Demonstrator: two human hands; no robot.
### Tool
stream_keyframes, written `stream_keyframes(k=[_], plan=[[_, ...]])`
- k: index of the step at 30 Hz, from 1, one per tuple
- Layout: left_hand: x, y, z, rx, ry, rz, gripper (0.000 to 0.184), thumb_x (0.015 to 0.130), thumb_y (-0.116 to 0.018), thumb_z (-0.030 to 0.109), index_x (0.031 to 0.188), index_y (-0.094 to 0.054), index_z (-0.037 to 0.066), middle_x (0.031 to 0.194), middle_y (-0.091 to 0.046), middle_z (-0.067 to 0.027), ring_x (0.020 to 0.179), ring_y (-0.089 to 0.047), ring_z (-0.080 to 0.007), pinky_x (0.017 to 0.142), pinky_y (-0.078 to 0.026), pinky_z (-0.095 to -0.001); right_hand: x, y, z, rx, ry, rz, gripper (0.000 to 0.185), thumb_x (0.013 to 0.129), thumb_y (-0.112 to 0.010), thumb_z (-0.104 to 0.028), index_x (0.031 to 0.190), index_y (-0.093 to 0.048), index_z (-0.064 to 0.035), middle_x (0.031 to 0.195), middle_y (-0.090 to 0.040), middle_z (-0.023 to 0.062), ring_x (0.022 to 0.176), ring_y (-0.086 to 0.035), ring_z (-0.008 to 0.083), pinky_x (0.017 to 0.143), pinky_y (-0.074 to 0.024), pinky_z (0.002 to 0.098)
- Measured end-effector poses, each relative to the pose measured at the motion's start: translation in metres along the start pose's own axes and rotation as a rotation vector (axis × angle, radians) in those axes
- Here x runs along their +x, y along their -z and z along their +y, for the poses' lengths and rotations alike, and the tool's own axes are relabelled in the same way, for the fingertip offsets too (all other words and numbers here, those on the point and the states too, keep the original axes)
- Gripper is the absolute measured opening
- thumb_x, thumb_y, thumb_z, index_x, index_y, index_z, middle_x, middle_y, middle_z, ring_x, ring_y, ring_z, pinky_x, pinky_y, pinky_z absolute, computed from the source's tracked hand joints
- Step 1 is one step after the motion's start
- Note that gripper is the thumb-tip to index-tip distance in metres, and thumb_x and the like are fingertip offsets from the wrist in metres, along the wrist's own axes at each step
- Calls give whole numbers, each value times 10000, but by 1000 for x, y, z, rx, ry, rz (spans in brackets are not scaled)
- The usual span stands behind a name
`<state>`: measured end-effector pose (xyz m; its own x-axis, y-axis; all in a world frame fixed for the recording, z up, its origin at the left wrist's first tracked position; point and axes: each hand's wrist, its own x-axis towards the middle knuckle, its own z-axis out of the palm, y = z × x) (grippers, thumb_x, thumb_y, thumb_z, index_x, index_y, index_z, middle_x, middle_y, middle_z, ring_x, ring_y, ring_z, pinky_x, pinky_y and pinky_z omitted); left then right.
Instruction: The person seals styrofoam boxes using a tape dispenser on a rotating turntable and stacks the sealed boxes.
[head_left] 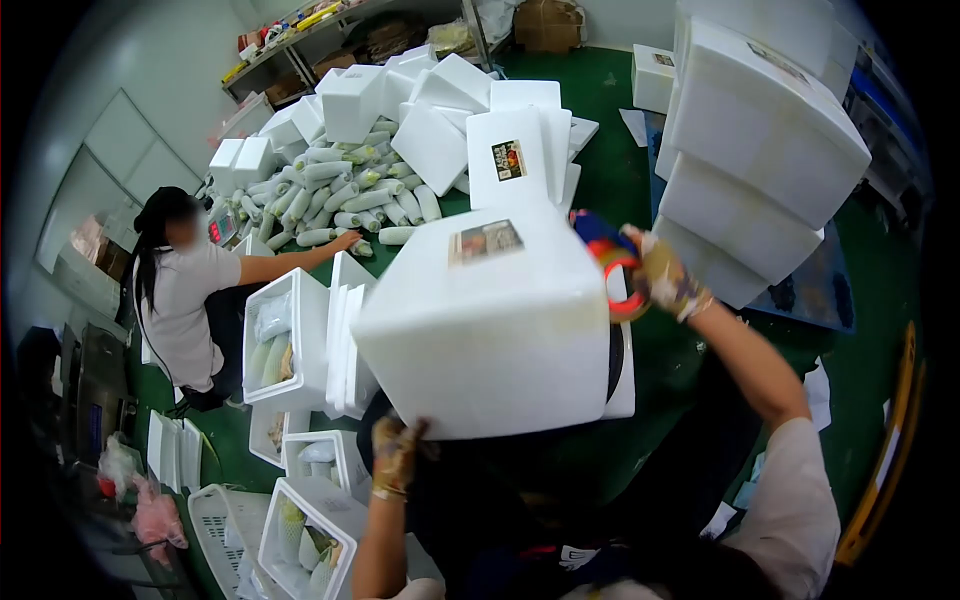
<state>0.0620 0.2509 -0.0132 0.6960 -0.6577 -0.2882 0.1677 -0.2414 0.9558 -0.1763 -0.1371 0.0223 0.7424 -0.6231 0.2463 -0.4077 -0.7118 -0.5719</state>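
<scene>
A closed white foam box (480, 340) with a picture label (486, 242) on its top sits tilted in front of me. My left hand (397, 456), in a stained work glove, grips its lower left corner, with the fingers partly hidden. At the box's right side, my gloved right hand (664, 275) is closed around a tape dispenser (600, 240) with a blue body. A roll of tape (624, 290) with a red core is mounted on it, close to the box wall. Under the box, a dark round support shows only partly.
Foam boxes (765, 130) are stacked at right on a blue pallet (820, 280). At left, another person (185, 290) reaches toward net-wrapped produce (330, 190). Open filled boxes (300, 340) and a white basket (215, 520) stand at lower left; loose lids (430, 145) lie behind.
</scene>
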Motion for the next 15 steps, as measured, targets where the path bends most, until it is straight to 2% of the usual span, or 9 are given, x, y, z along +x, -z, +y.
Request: stream_keyframes(k=[1,2,3,5,7,9,10,13,15], plan=[[-2,-4,38,39,-5,55,338,811,-706,219,976,-567,-42,759,-619,-127,454,-548,-194,401,-444,-286,13,35,-28,89,-240,-220,642,701,-601,32,1315,-423,-37,970,-612,163,832,-634,264,739,-521,342],[-5,-7,76,79,-8,111,322,820,-697,242,919,-566,-34,680,-599,-99,388,-509,-182,351,-404,-281,32,26,22,-102,19,-176,679,703,-616,2,1342,-393,-56,894,-621,139,772,-635,239,693,-539,325],[-6,-12,112,108,31,153,315,827,-689,259,860,-558,-26,608,-566,-73,357,-476,-179,323,-372,-284,52,37,18,139,-111,-337,659,689,-667,-71,1309,-442,-58,914,-641,144,823,-648,240,721,-544,327],[8,-16,144,101,110,57,328,841,-674,278,777,-538,-13,515,-498,-51,354,-459,-166,320,-353,-283,69,43,-5,-311,-116,-663,628,652,-718,-100,1240,-520,-2,964,-657,162,772,-656,227,677,-543,296],[29,-10,132,220,130,133,401,863,-636,336,757,-562,-43,567,-539,-113,420,-522,-208,395,-409,-335,53,10,24,-135,-141,-570,698,643,-708,-109,1287,-477,29,1013,-654,166,867,-649,224,749,-540,301],[30,-7,106,680,-397,357,451,866,-618,371,815,-584,-75,614,-571,-166,549,-579,-248,548,-467,-359,42,3,20,101,-297,-536,680,661,-683,-96,1289,-465,50,1028,-653,164,883,-646,228,779,-529,291],[17,-21,141,723,-137,170,446,866,-605,384,885,-608,-61,715,-607,-196,665,-591,-271,661,-469,-358,41,6,19,121,-311,-546,691,661,-672,-79,1307,-455,38,1040,-652,166,890,-645,242,781,-525,282],[7,-55,201,1057,-810,252,346,743,-716,154,1032,-601,2,877,-617,-143,761,-589,-236,675,-466,-356,37,15,10,90,-284,-534,682,648,-660,-59,1299,-476,20,1052,-650,173,896,-645,253,782,-519,276],[14,-88,231,840,-967,-10,381,728,-724,135,1070,-597,26,924,-619,-120,817,-592,-234,732,-470,-341,36,16,28,74,-224,-444,653,644,-643,-61,1279,-507,7,1055,-648,180,908,-645,258,791,-517,284]])
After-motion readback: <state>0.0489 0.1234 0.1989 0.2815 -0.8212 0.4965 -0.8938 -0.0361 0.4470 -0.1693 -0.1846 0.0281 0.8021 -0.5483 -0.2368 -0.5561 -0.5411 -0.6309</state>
